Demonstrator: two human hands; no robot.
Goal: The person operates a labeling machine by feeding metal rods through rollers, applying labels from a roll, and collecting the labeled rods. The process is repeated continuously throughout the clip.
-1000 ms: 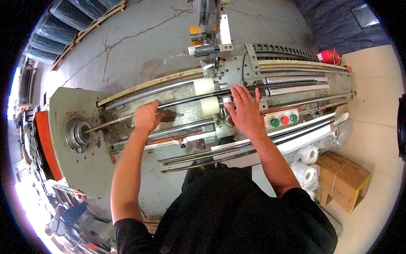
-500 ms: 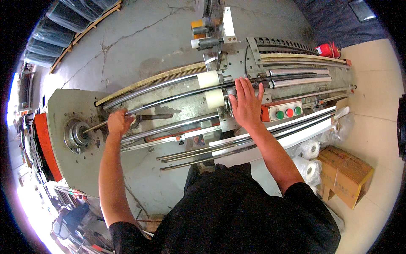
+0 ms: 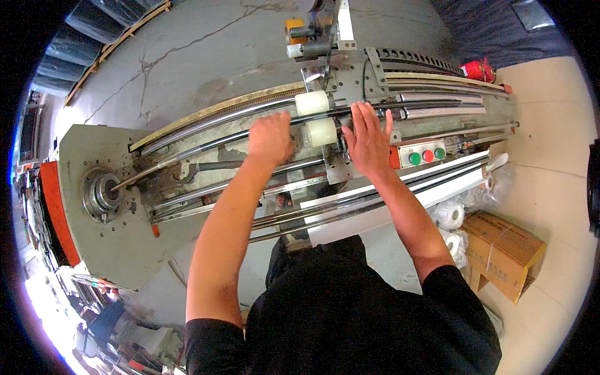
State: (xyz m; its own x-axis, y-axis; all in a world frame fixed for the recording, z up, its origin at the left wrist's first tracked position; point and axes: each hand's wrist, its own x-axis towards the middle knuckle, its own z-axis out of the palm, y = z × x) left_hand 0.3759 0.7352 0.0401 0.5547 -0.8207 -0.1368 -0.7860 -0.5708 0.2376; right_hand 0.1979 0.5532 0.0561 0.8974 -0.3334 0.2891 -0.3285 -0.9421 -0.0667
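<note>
And here's the dark rod (image 3: 212,145), slanting from the chuck (image 3: 95,201) up rightward between the white rollers (image 3: 322,132), the left hand (image 3: 270,137) curled over it just short of them (grip hidden from me), the right hand (image 3: 370,140), fingers spread, just beyond.

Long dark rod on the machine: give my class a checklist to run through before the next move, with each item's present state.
1. Rod meets the round metal chuck at its left end: ok; how firmly it is held, cannot tell.
2. Rod passes between the two cream rollers: ok.
3. Left hand firmly gripping the rod: cannot tell; it is curled over it, but blurred.
4. Right hand closed around the rod: not ok; its fingers are extended across it.
5. Left hand well away from the rollers: not ok; it is right beside them.
6. Button box free of hands: ok.
</note>
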